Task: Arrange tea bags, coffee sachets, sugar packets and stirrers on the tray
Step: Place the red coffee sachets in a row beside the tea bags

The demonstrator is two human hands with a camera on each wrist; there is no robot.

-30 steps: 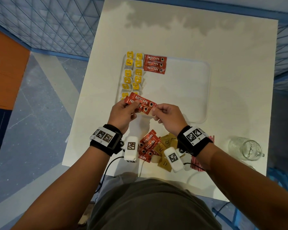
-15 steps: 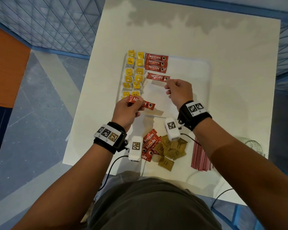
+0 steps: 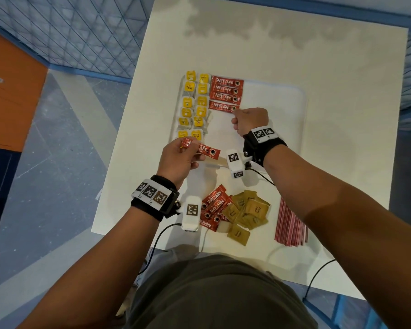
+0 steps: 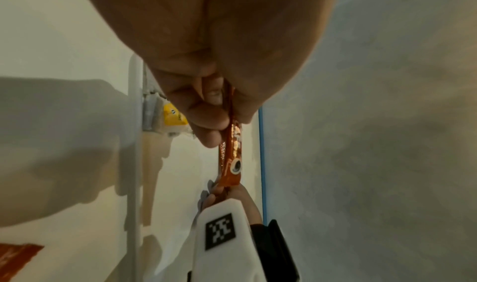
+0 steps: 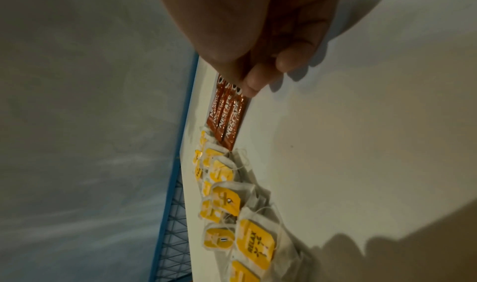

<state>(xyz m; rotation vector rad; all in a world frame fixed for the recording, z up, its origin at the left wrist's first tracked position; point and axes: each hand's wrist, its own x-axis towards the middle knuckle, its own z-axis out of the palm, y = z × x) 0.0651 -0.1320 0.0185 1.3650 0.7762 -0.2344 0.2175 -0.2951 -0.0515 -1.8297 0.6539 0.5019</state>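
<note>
On the white tray (image 3: 282, 103) the yellow-tagged tea bags (image 3: 195, 108) lie in two columns at the left. Beside them is a column of red coffee sachets (image 3: 226, 89). My right hand (image 3: 235, 113) pinches the right end of the lowest sachet (image 3: 222, 106), which lies flat on the tray; the right wrist view shows thumb and forefinger (image 5: 254, 84) at that end. My left hand (image 3: 190, 150) holds another coffee sachet (image 3: 207, 150) above the tray's near left corner, gripped at one end (image 4: 231, 159). Loose sachets (image 3: 214, 207), brown sugar packets (image 3: 247, 210) and red stirrers (image 3: 291, 224) lie on the table in front of the tray.
The white table (image 3: 342, 67) stands over a grey floor, with blue mesh fencing (image 3: 81, 32) behind it. Cables (image 3: 318, 274) run over the near table edge. The tray's right part (image 3: 271, 119) holds nothing.
My right hand carried one sachet from the left hand's pair to the tray and laid it as the fourth in the column. The left hand stayed near the tray corner with the other sachet.
</note>
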